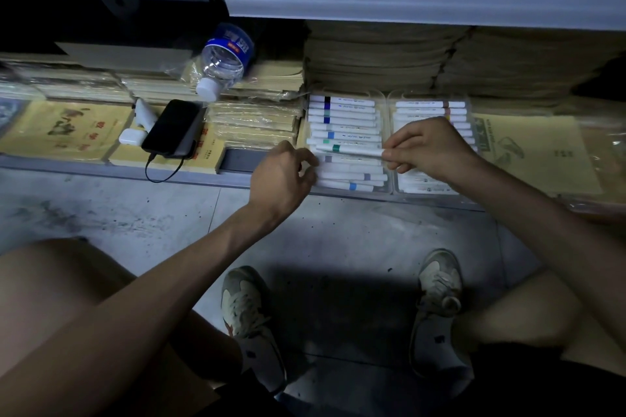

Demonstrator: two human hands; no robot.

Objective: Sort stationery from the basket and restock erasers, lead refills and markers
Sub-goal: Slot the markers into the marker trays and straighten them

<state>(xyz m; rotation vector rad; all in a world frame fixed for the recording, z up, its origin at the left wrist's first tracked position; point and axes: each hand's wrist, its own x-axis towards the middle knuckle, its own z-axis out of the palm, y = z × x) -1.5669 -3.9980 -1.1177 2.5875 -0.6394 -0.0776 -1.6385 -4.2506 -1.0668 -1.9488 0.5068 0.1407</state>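
Observation:
Two clear trays of white markers sit side by side on the bottom shelf: the left tray (382, 93) holds several markers with blue, black and grey bands, the right tray (469, 101) holds several with brown and yellow bands. My right hand (430, 147) pinches the right end of a white marker with a green band (352, 150), which lies across the left tray's markers. At that tray's left edge is my left hand (283, 176), fingers loosely curled, its fingertips touching the markers. No basket, erasers or lead refills are in view.
A black phone (172, 127) with a cable lies on a power bank on yellow paper packs (61, 132) at the left, beside a white earbud case (130, 137). A water bottle (223, 59) lies behind them. Stacked brown paper (440, 54) fills the shelf back. My shoes (249, 318) stand on the tiled floor.

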